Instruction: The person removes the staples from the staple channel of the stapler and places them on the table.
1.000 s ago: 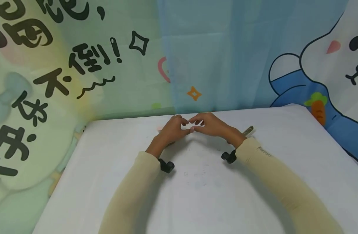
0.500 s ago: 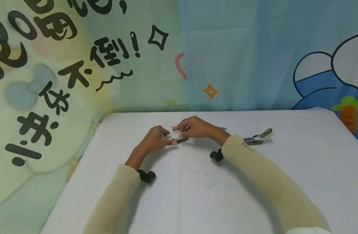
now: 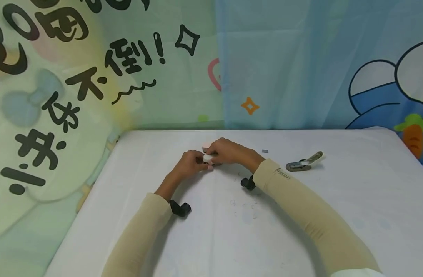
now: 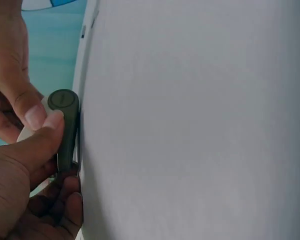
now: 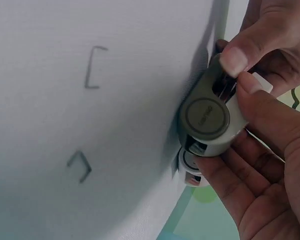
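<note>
A grey-green and white stapler with a round end sits between my two hands near the far table edge. My left hand grips it, the thumb lying on its grey-green side in the left wrist view. My right hand holds the same stapler from the other side, thumb on the white part and fingers beneath in the right wrist view. A slot with dark metal inside shows near both thumbs. Just behind stands a second, pinkish-white stapler, partly hidden by the right hand.
To the right on the white table lies another stapler, its arm swung up. A small grey staple strip lies near the back edge. Loose staples are scattered on the cloth. A printed curtain hangs behind.
The head view has shifted, and the hands have come together on the stapler, whose white body now shows between them. The right arm has moved left, uncovering the stapler and staple strip at right.
</note>
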A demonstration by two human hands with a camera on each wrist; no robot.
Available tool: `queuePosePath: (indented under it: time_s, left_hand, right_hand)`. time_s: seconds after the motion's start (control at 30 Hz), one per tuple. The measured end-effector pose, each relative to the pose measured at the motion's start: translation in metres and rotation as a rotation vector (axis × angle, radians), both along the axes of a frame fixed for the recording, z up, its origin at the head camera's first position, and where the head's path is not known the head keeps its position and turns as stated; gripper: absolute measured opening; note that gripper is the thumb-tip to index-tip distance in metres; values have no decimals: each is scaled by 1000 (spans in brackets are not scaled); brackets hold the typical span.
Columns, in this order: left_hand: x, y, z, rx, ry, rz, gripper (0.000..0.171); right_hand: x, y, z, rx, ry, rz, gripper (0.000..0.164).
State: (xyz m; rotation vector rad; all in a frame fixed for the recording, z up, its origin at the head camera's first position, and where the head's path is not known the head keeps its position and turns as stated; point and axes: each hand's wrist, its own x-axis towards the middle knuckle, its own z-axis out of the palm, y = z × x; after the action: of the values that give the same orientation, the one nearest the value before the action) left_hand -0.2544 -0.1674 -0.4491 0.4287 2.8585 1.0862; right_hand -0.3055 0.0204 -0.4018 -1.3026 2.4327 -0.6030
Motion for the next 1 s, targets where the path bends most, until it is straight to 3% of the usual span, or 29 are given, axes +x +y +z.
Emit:
queuePosePath:
  time_s: [0.13,0.37,0.63,0.83,1.0]
  left_hand:
    - [0,6,-1,37,22,-1,18]
    - [10,14,3,11,-14,-29,28]
    - [30,24,4,-29,-28,-213,26]
    - [56,35,4,2,-43,-364,21]
    - [74,46,14,7,-88,-429,22]
  right_hand:
    - [4,3,6,13,-2,1,29]
    - [20,10,3,17,-19,9,19]
    - [57,29,-4,-14,89,23,13]
    - [95,51,-4,-37,149,53,20]
    - [122,67,-4,-106,189,40,24]
